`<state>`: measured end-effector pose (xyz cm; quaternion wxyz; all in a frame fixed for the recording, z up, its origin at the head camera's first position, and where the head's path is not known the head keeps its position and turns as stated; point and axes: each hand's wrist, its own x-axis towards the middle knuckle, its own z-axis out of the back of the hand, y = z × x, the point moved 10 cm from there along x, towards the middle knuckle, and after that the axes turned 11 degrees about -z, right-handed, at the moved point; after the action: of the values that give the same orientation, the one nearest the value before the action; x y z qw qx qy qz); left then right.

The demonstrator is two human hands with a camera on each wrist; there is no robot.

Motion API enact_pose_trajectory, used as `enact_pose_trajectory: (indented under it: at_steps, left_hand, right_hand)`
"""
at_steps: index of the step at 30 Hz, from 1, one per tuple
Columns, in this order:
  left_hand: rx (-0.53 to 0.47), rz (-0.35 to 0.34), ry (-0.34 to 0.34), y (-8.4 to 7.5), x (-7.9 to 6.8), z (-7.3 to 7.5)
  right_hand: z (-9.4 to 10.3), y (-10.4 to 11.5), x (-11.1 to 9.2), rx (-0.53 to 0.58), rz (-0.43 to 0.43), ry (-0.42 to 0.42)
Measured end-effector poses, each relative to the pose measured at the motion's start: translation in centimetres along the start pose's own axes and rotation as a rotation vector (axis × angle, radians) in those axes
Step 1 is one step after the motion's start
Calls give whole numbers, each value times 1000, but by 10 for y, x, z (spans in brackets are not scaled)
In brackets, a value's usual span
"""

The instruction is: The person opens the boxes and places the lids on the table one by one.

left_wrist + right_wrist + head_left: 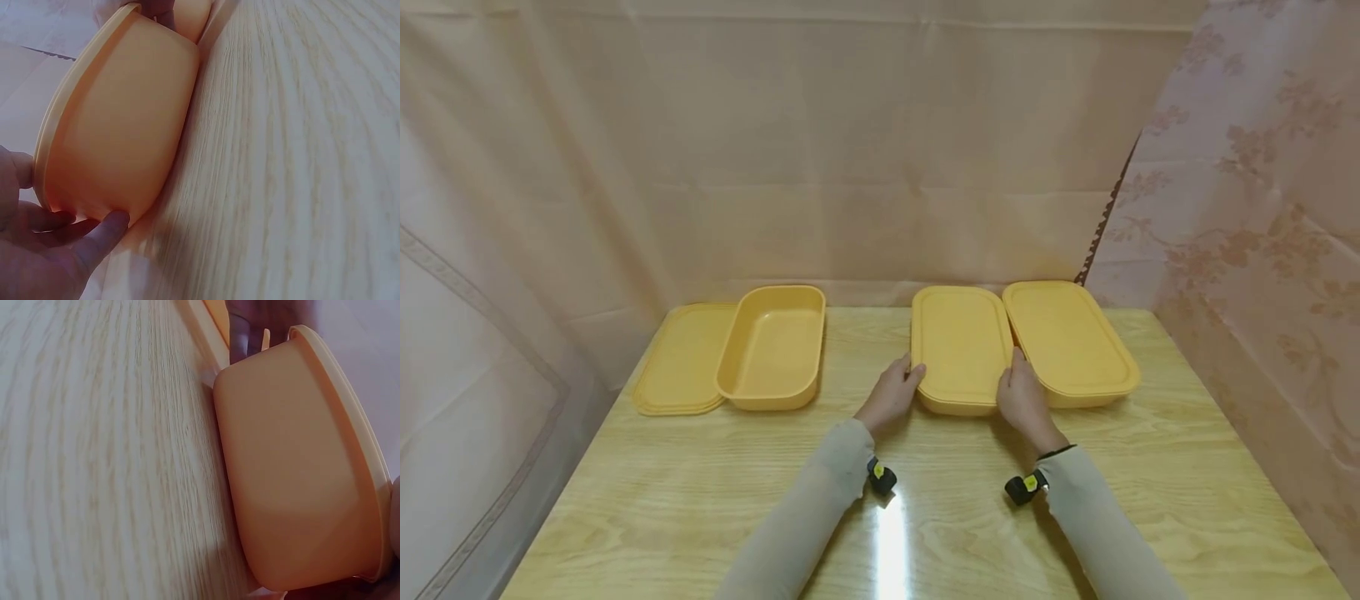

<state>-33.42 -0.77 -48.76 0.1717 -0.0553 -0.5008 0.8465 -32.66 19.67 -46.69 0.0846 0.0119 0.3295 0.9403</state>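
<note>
A yellow lidded food container [962, 346] stands on the wooden table between my two hands. My left hand [891, 392] holds its near left corner, thumb on the lid's rim. In the left wrist view, that hand's fingers [103, 240] press the side wall [125, 119] below the rim. On the other side, my right hand [1024, 398] grips the near right corner, its thumb along the lid's edge. The container's front wall [300, 469] fills much of the right wrist view, where most of the right hand is hidden.
A second lidded yellow container [1071, 337] stands close on the right, angled, behind my right hand. To the left is an uncovered yellow container [778, 346], beside loose yellow lid pieces [685, 358] lying flat. A hanging cloth [865, 150] lines the table's back edge.
</note>
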Motion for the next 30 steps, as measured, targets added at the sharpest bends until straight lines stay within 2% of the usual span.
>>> enact_pose_trajectory:
  at_steps: [8, 16, 22, 25, 30]
  left_hand:
    - [-44, 0, -16, 2, 0, -3]
    - [-6, -40, -62, -3, -2, -2]
    - [5, 4, -82, -3, -4, 1]
    - [58, 3, -108, -5, -6, 4]
    - [226, -74, -172, -19, -7, 12]
  right_hand:
    - [0, -2, -1, 11, 1, -6]
    - [1, 0, -1, 24, 10, -4]
    - [1, 0, -1, 11, 6, 15]
    - [-1, 0, -1, 0, 1, 27]
    - [-1, -1, -1, -7, 2, 23]
